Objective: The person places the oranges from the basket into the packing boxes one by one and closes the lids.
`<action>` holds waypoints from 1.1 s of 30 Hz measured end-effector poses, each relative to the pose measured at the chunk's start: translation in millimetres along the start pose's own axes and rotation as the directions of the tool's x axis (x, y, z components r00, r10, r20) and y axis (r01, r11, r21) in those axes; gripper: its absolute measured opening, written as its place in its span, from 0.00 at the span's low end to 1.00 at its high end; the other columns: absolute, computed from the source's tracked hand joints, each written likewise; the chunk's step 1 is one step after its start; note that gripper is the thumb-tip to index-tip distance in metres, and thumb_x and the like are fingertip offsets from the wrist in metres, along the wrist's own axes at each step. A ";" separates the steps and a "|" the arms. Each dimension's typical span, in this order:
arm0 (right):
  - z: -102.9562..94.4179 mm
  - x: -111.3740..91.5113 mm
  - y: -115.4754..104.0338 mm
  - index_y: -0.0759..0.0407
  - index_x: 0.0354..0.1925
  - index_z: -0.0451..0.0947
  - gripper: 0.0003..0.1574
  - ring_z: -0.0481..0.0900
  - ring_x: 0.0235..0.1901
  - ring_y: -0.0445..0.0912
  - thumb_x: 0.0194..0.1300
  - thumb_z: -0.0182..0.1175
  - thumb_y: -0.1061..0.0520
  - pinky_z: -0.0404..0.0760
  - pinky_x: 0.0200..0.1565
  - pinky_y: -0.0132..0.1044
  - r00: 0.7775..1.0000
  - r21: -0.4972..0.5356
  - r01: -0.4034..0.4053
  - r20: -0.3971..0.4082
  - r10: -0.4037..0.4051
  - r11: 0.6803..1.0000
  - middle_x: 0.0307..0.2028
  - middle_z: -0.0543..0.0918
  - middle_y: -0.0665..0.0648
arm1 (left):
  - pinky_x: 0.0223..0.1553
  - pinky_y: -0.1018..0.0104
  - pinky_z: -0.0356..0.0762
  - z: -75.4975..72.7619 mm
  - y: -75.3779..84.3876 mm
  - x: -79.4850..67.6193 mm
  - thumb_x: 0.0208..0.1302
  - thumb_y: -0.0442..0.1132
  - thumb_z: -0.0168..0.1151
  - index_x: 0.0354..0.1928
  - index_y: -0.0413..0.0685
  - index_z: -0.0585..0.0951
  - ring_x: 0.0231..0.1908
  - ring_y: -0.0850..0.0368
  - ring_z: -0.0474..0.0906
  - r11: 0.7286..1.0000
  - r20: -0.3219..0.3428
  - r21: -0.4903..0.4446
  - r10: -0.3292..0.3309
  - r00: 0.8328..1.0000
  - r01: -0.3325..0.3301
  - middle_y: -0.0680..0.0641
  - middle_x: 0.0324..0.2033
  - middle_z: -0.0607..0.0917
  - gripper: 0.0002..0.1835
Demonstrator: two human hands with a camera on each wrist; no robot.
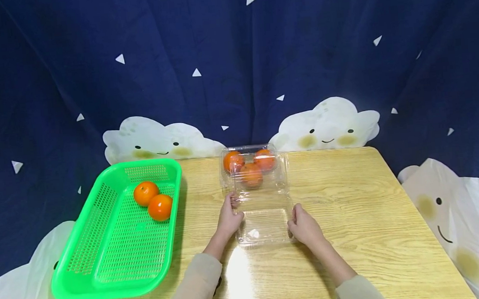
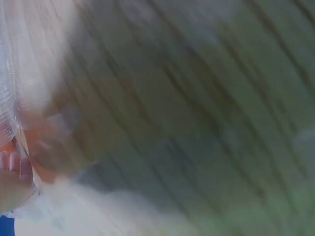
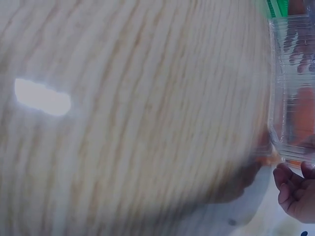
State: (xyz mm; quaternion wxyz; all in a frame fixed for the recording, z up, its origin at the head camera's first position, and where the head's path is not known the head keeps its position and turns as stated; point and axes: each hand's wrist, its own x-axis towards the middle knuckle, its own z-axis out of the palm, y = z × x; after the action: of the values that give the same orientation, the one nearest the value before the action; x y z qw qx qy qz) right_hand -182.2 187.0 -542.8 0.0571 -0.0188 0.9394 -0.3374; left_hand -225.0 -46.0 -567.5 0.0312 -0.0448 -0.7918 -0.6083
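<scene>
A clear plastic clamshell box (image 1: 266, 225) stands open on the table between the two hands, its far part overlapping a box behind. My left hand (image 1: 229, 218) grips its left side, with the thumb toward the near half. On the right edge, my right hand (image 1: 305, 225) holds on with curled fingers. Behind is another clear plastic box (image 1: 223, 181) with three oranges (image 1: 252, 174) in it, partly seen through the nearer plastic. In the right wrist view the curled fingers (image 3: 290, 184) are at the clear plastic's edge. The left wrist view mostly catches the tabletop, blurred.
A green plastic basket (image 1: 86, 293) stands at the left of the wooden table (image 1: 356, 234), with two oranges (image 1: 160, 207) near its far right corner. Behind the table hangs a dark blue curtain (image 1: 232, 51) with white clouds and triangles.
</scene>
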 end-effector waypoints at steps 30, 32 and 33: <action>-8.0 25.5 -7.1 0.56 0.32 0.70 0.19 0.75 0.32 0.52 0.52 0.56 0.43 0.73 0.36 0.49 0.978 -0.501 0.193 0.031 -0.206 0.843 0.30 0.76 0.55 | 0.52 0.53 0.68 -21.7 -3.6 2.6 0.40 0.19 0.52 0.61 0.37 0.59 0.47 0.45 0.69 0.997 0.030 0.075 -0.027 0.999 0.024 0.38 0.50 0.71 0.38; -5.6 25.3 -8.9 0.60 0.38 0.71 0.23 0.76 0.38 0.56 0.53 0.55 0.43 0.73 0.41 0.53 0.979 -0.516 0.190 0.035 -0.201 0.836 0.37 0.78 0.59 | 0.52 0.54 0.68 -23.1 -5.6 3.3 0.41 0.20 0.53 0.61 0.37 0.60 0.47 0.45 0.69 0.996 0.026 0.085 -0.024 0.999 0.022 0.39 0.50 0.71 0.38; -4.5 25.3 -10.1 0.61 0.41 0.71 0.25 0.76 0.39 0.57 0.54 0.55 0.43 0.72 0.42 0.53 0.981 -0.522 0.184 0.040 -0.192 0.833 0.38 0.78 0.60 | 0.52 0.53 0.68 -23.9 -6.4 3.6 0.40 0.20 0.53 0.61 0.37 0.60 0.47 0.45 0.69 0.996 0.025 0.085 -0.019 1.000 0.017 0.39 0.50 0.71 0.38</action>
State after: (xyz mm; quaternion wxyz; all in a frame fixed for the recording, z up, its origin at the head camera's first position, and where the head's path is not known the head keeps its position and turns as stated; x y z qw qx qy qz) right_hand -207.9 180.2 -535.3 0.0099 -0.1234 0.9896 -0.0729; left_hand -229.4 -70.6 -567.0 0.0175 -0.0442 -0.8176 -0.5739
